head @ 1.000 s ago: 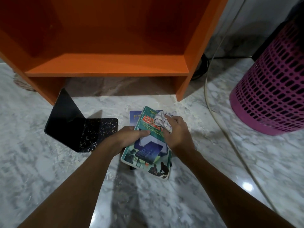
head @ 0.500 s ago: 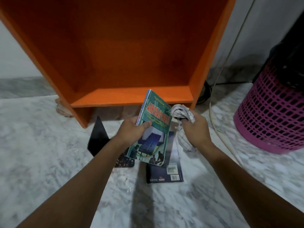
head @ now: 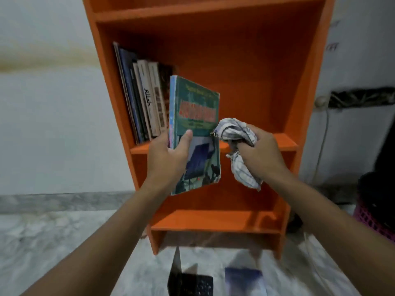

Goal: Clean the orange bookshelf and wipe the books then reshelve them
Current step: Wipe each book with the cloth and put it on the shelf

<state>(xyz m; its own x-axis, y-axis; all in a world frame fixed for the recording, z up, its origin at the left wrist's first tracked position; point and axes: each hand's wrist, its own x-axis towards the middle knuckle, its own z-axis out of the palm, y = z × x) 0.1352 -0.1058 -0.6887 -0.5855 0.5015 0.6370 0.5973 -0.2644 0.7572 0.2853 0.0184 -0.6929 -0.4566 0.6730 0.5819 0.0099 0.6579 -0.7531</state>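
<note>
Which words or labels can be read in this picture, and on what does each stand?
Green book, red title on cover: too blurred to read.
Pale book spine behind it: dark lettering, illegible.
Wall marks, upper right: blurred.
Nothing can be quoted.

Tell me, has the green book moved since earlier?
Yes. The left hand lifted the green book from the floor up to the middle shelf of the orange bookshelf, beside the shelved books.

White wall (head: pixel 53 124), grey marble floor (head: pixel 53 242)
</note>
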